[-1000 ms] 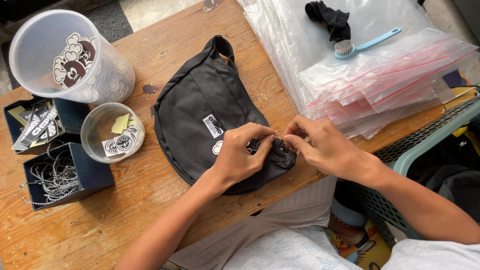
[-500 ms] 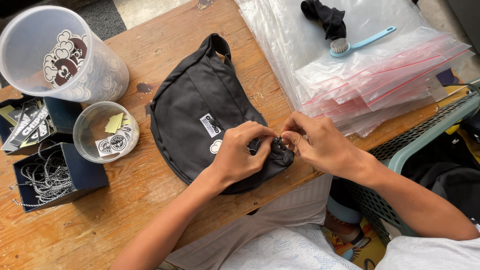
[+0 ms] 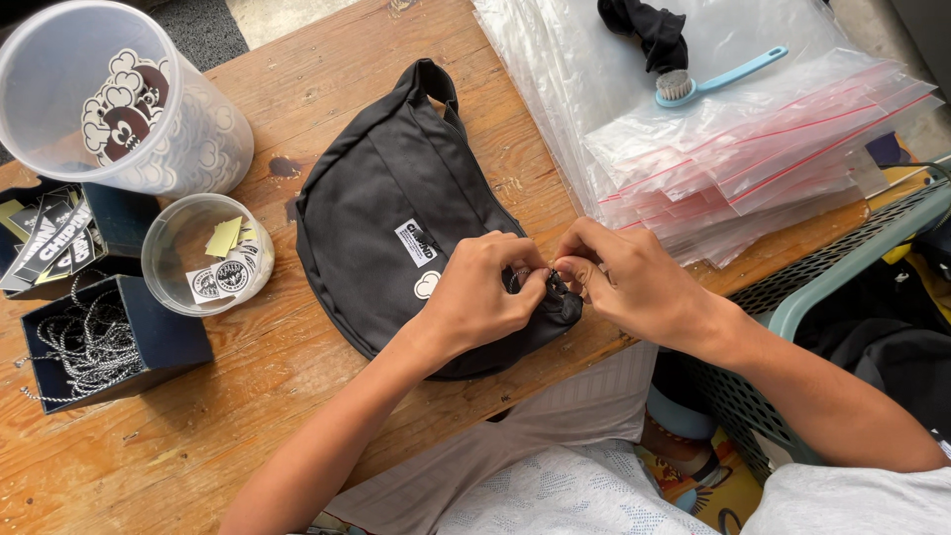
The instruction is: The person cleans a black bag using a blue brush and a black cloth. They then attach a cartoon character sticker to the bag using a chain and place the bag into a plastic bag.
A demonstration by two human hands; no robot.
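Note:
A black fabric waist bag (image 3: 391, 198) with a white label lies on the wooden table (image 3: 248, 396). My left hand (image 3: 480, 297) pinches the bag's right end near its zipper. My right hand (image 3: 624, 282) meets it there, fingertips closed on a small metal piece at the zipper pull; the piece is mostly hidden by my fingers. Both hands touch each other over the bag's corner.
A stack of clear zip bags (image 3: 733, 149) with a blue brush (image 3: 713, 79) and black cloth (image 3: 649, 30) lies at right. Two clear tubs of stickers (image 3: 119, 109) (image 3: 203, 256) and dark boxes with ball chains (image 3: 99, 342) stand at left. A green basket (image 3: 842, 267) sits at the table's right edge.
My hands have closed in tighter on the zipper end, fingertips now touching. The view shifted slightly, so table items sit a little left and higher.

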